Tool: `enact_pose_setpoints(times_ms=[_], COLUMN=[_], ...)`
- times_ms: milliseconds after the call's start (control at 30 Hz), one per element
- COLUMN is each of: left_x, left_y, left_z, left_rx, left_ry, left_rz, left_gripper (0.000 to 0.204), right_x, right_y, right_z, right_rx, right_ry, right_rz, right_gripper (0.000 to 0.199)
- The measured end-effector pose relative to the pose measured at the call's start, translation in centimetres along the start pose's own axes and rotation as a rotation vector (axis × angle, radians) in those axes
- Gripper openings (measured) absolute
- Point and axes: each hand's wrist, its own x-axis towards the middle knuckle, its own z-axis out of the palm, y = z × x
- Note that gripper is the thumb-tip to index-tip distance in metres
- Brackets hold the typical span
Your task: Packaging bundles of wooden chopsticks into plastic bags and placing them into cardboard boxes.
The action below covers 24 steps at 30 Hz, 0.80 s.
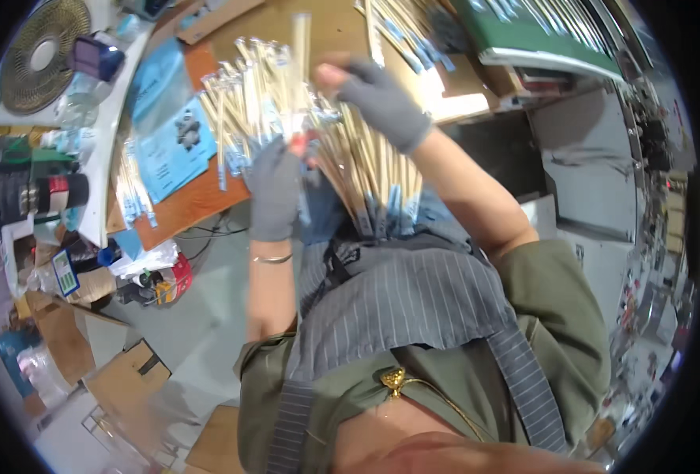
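Long pale sticks in clear sleeves with blue ends, like wrapped chopsticks, cover the table edge and my lap. My left hand [275, 186], in a grey fingerless glove, is closed around the lower part of an upright stick pack [301, 55]. A small red patch shows at its fingertips, too blurred to name. To the right and higher up, my right hand [385, 103], gloved alike, is raised beside that pack. Motion smears its fingers, so I cannot see whether they hold anything. Below it, a bundle of stick packs [365, 174] rests on my lap, and a loose pile [243, 99] spreads leftward.
Blue printed sheets [172, 138] and a few stick packs [133, 189] lie at the table's left. More packs lie at the back [405, 31] and on a green surface [535, 39] at far right. A woven round tray [44, 55] stands far left; cardboard boxes [129, 375] sit on the floor.
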Motion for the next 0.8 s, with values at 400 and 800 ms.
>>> enact_pose_setpoints(times_ms=[400,800], left_x=[-1.9,-2.3], left_y=[-4.1,-4.3], left_z=[5.3,5.9], left_rx=[-0.104,-0.122], left_ry=[-0.097,-0.038], left_rz=[-0.013,0.031], left_gripper=[0.026,0.024], right_x=[-11.0,-8.2], right_y=[10.1,-1.2], right_z=[-11.9,-6.9], right_rx=[-0.153,0.159], right_ry=[0.175,-0.013], right_rz=[0.239,0.208], right_gripper=[0.027,0.024])
